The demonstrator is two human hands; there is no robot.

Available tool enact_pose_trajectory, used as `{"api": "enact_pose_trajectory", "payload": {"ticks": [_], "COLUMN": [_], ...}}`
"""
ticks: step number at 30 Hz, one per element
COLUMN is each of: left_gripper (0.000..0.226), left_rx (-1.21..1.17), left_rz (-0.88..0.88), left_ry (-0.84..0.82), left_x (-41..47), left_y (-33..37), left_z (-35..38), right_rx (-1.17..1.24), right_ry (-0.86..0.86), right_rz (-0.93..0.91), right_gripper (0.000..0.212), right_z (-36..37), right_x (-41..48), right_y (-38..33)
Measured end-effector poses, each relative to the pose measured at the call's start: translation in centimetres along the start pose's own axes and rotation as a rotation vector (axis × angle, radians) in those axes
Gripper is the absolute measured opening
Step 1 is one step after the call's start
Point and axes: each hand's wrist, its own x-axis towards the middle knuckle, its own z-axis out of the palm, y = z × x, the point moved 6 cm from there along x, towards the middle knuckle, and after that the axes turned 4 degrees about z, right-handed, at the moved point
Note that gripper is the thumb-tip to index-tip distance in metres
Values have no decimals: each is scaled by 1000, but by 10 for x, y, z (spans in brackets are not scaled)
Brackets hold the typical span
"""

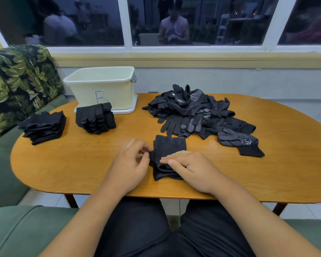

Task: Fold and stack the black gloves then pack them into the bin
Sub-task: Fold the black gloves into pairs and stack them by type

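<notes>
A black glove (170,145) lies on the wooden table (82,164) near its front edge, fingers pointing away from me. My left hand (132,164) pinches the glove's left edge with thumb and fingertips. My right hand (191,167) rests on the cuff end, fingers pressing it down. A loose pile of black gloves (196,112) sits at the back right. Two neat stacks of folded gloves stand at the left: one stack (95,117) in front of the bin, the other stack (44,127) by the table's left edge. The cream bin (100,84), marked B, stands at the back left.
A single dotted glove (239,141) lies apart at the pile's right end. A green sofa with a leaf-print cushion (17,80) runs along the left. The wall and window sill sit just behind the table.
</notes>
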Motion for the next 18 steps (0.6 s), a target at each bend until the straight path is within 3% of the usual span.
{"api": "enact_pose_trajectory", "payload": {"ticks": [1,5,12,18], "left_gripper": [9,43,22,15], "left_rx": [32,274,234,211], "left_rz": [-34,-252,-292,-213], "left_ry": [-3,-149,-38,5], "left_x": [9,56,68,62], "left_y": [2,-6,-29,-29], "left_z": [3,26,45,47], "right_rx": [-10,-7,-12,43], "right_ry": [-1,15,30,6], "right_rz": [-4,-26,-33,-6], "right_gripper": [36,31,32,29], "right_z": [1,3,1,0], "right_x": [1,3,3,3], "right_y": [1,3,2,1]}}
